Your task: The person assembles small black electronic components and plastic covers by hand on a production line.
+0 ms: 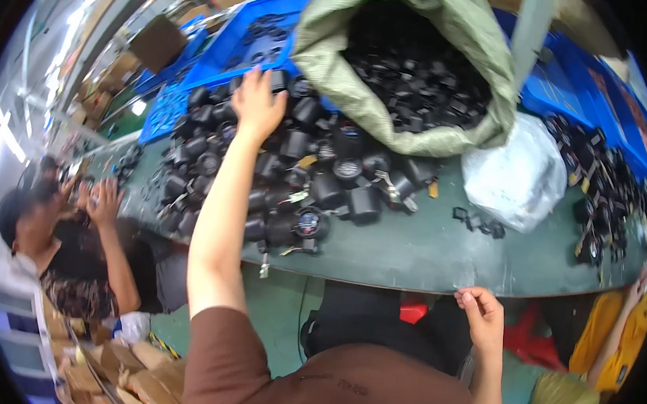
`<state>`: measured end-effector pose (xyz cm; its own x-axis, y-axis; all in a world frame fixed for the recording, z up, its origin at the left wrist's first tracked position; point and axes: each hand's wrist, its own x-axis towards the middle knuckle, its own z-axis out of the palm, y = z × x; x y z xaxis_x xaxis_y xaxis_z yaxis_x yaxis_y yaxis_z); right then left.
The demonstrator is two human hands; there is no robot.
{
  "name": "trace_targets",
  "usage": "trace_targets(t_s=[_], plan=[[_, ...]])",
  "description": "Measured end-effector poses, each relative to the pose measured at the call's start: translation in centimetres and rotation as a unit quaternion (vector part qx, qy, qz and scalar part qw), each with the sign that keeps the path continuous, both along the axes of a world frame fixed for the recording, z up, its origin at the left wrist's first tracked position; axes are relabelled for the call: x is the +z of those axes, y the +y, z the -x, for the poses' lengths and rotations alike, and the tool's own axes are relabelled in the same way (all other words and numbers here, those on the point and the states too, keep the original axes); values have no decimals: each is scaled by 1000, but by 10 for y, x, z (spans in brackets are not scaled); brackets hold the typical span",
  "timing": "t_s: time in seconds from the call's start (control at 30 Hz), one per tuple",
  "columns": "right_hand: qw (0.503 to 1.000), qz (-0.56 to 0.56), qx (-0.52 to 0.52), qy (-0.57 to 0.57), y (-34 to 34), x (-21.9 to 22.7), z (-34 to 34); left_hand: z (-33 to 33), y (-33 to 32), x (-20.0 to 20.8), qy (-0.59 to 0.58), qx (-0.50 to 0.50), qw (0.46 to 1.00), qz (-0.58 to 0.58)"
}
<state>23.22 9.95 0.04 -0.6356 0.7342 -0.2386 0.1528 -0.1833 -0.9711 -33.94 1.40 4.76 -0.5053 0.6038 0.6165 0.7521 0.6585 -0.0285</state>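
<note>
My left hand [259,108] reaches to the far side of a large pile of black cylindrical parts [328,190], some with short wires and connectors. Its fingers are spread over the pile, close to a black part [278,81] beside the blue tray; whether they touch it I cannot tell. My right hand [484,315] hovers at the table's front edge, with thumb and fingertips pinched together. Anything in that pinch is too small to make out. A few small black pieces [478,222] lie on the green tabletop [410,244] beyond my right hand.
An open green woven sack [315,42] full of small black parts stands at the back, beside a white plastic bag [514,173]. Blue trays [224,63] line the far side. More wired black parts [598,189] lie at right. Another person [75,261] sits at left.
</note>
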Motion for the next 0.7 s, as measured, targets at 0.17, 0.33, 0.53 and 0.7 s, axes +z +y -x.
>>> trace_targets(t_s=[0.17, 0.33, 0.53, 0.7], plan=[[992, -73, -88, -59, 27, -4, -19, -115, -24, 9, -47, -141, 987, -53], [912, -330, -233, -64, 91, -13, -31, -253, -41, 0, -127, -287, 947, -68], [669, -535, -400, -325, 208, -33, -78, -341, -20, -50, -348, -443, 825, -48], [639, -521, -347, -447, 293, -21, -121, -356, -7, -67, -389, -422, 817, -53]])
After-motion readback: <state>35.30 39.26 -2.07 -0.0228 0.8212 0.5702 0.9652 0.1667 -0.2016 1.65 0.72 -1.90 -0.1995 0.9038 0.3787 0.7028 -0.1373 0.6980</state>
